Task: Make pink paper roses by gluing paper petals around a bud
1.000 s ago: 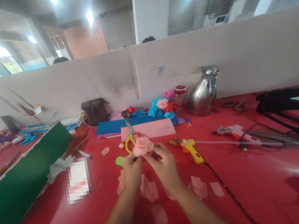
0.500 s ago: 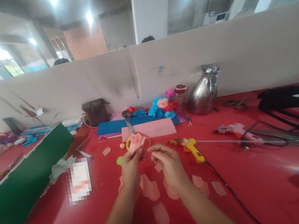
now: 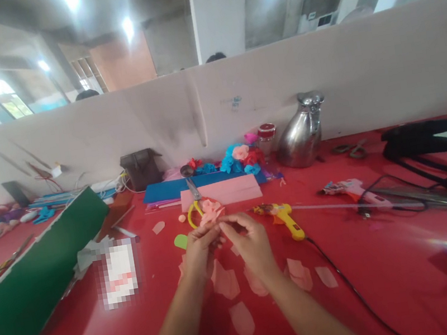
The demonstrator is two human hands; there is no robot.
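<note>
A pink crepe-paper flower (image 3: 212, 211) is pinched at its base by my left hand (image 3: 202, 245), over the middle of the table. The fingertips of my right hand (image 3: 252, 242) meet the left ones and are closed on the flower's lower edge. Behind the flower lie scissors (image 3: 194, 215) with a yellow handle, partly covered by it. Cut pink paper petals (image 3: 242, 319) are spread under and around my wrists. A light green rounded piece (image 3: 181, 241) sits left of my left hand.
To the right lie a yellow glue gun (image 3: 289, 222) with its cord and a pink glue gun (image 3: 354, 192). Folded pink paper (image 3: 231, 190), a metal jug (image 3: 300, 132) and finished flowers (image 3: 233, 160) stand at the back. A green box (image 3: 42, 281) is on the left.
The flower has moved slightly right and tilted toward my right hand. My right fingertips, earlier a little apart from it, now touch its base beside my left fingers. The view has shifted slightly.
</note>
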